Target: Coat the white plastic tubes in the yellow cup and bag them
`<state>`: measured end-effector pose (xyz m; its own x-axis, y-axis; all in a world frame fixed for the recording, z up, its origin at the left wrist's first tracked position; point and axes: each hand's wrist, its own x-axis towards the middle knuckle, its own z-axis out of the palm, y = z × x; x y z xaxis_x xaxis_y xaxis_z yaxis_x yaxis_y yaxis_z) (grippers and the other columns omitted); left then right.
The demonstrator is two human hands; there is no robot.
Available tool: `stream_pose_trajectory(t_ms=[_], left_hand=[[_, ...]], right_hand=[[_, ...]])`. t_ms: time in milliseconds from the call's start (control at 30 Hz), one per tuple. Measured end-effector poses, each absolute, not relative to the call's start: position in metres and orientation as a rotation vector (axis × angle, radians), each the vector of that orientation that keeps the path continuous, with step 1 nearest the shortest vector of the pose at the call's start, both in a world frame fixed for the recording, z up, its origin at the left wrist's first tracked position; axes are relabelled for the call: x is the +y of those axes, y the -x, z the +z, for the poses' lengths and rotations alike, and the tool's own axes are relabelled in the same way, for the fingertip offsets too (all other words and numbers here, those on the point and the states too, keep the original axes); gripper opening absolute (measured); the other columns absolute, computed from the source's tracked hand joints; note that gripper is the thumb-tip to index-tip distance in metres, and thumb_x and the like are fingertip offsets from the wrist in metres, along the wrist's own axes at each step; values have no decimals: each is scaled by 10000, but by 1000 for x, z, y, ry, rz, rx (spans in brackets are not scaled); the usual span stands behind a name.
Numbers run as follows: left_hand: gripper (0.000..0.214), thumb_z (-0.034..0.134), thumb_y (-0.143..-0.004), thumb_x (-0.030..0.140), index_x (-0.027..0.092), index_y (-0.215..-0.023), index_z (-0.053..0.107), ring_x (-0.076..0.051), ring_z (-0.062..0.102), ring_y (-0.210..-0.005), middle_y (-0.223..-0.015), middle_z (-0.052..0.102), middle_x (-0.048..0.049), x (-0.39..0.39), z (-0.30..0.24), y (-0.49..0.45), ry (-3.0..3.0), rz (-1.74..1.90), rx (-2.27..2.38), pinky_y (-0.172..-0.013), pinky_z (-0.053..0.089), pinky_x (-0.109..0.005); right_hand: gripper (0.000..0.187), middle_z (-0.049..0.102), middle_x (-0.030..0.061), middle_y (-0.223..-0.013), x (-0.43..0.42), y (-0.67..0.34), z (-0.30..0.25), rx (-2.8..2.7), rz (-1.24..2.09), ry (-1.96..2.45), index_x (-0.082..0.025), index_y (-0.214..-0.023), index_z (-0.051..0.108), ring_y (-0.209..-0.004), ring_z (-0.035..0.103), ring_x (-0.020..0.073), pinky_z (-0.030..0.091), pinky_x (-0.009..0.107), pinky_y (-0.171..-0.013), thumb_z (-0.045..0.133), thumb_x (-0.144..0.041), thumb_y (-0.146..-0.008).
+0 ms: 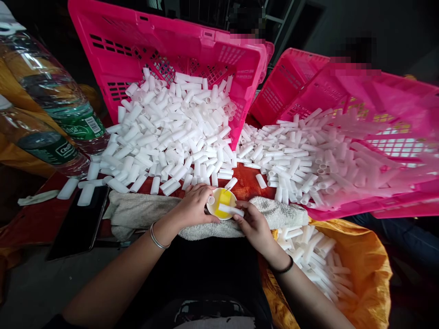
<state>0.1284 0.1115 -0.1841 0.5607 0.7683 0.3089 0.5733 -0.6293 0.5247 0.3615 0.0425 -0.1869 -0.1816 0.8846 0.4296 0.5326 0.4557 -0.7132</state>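
Hands are seen close together at the centre of a crowded work surface, viewed from above. The left hand (194, 206) is curled around the left rim of a small yellow dish (223, 196), fingers closed on it. A short tube (211, 200) is seen end-on at that hand's fingertips, against the rim. The dish is placed over the far edge of a pale towel (137, 211); whether it rests on the towel cannot be told. The right hand (254, 225) is closed in a pinch on a white tube (232, 210), with thumb and fingers pressed together on one end. The tube is laid across the near side of the dish, pointing left. A metal bangle (156, 237) is worn on the left wrist and a black band (285, 267) on the right.

Behind the hands, a left pink crate (164, 41) and a right pink crate (394, 105) are tipped toward the viewer; the right one is blurred. Loose white tubes (171, 137) are spilled from both onto a red table (247, 185). More tubes are held in an orange bag (363, 278) at the lower right. At the left, two clear water bottles (51, 91) are seen tilted, and a dark phone (80, 224) is laid flat just beside the towel.
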Motion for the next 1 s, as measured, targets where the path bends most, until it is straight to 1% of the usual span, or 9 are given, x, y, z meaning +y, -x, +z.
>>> stream_pose_trajectory(t_ms=[200, 333, 433, 567, 700, 767, 833, 900, 1000], left_hand=[[813, 911, -537, 552, 219, -1161, 510, -366, 555, -1217, -1272, 641, -130, 112, -185, -128, -2449, 751, 1099, -992, 393, -528], [808, 915, -537, 538, 212, -1158, 513, -368, 559, -1214, -1270, 643, -127, 112, -185, -128, -2447, 751, 1094, -994, 395, -526], [765, 901, -555, 539, 209, -1133, 523, -359, 563, -1207, -1256, 647, -123, 111, -184, -129, -2452, 761, 1090, -999, 396, -516], [744, 861, -607, 546, 213, -1166, 500, -360, 541, -1238, -1266, 638, -130, 110, -179, -127, -2503, 713, 1104, -1030, 371, -530], [590, 756, -710, 549, 182, -1102, 511, -431, 400, -1363, -1397, 521, -205, 107, -163, -123, -2674, 747, 1136, -1072, 320, -587], [349, 614, -866, 416, 164, -1085, 511, -392, 504, -1263, -1274, 589, -203, 106, -151, -123, -2742, 765, 1144, -1033, 374, -570], [167, 461, -960, 242, 156, -1095, 507, -292, 631, -1021, -1060, 663, -139, 104, -137, -123, -2782, 746, 1098, -937, 465, -497], [173, 404, -993, 178, 157, -1133, 504, -229, 650, -857, -945, 678, -86, 101, -124, -124, -2820, 714, 1024, -841, 517, -425], [195, 445, -1008, 218, 161, -1181, 513, -220, 643, -823, -925, 677, -69, 96, -108, -125, -2921, 710, 965, -751, 544, -378]], right_hand=[[90, 644, 97, -1059, 44, -357, -181, -1912, 435, 1094, -236, -993, 639, -999, 653, 230, 582, 385, -816, 581, -200, -935], [100, 679, 58, -944, 44, -357, -181, -1764, 697, 1206, -235, -1041, 582, -808, 680, 192, 590, 318, -666, 585, -286, -955], [49, 678, 77, -1017, 43, -361, -185, -1920, 459, 1168, -230, -985, 606, -911, 676, 211, 595, 358, -757, 574, -213, -951], [163, 664, 72, -1034, 42, -363, -185, -2070, 150, 967, -241, -967, 606, -975, 656, 215, 582, 405, -839, 563, -91, -919], [92, 668, 74, -1014, 41, -354, -169, -1666, 472, 1082, -241, -991, 559, -877, 687, 201, 607, 347, -721, 628, -264, -934], [144, 680, 55, -950, 40, -350, -156, -1505, 686, 1119, -241, -1031, 562, -757, 687, 177, 605, 314, -643, 607, -353, -953], [189, 678, 27, -863, 39, -348, -144, -1437, 838, 1126, -237, -1049, 575, -654, 664, 151, 591, 285, -584, 602, -400, -956], [207, 673, 12, -809, 39, -348, -134, -1426, 909, 1115, -232, -1039, 594, -630, 657, 144, 583, 269, -566, 620, -414, -945], [204, 687, 15, -802, 39, -349, -124, -1450, 914, 1104, -228, -1003, 616, -646, 671, 150, 584, 268, -571, 642, -417, -930]])
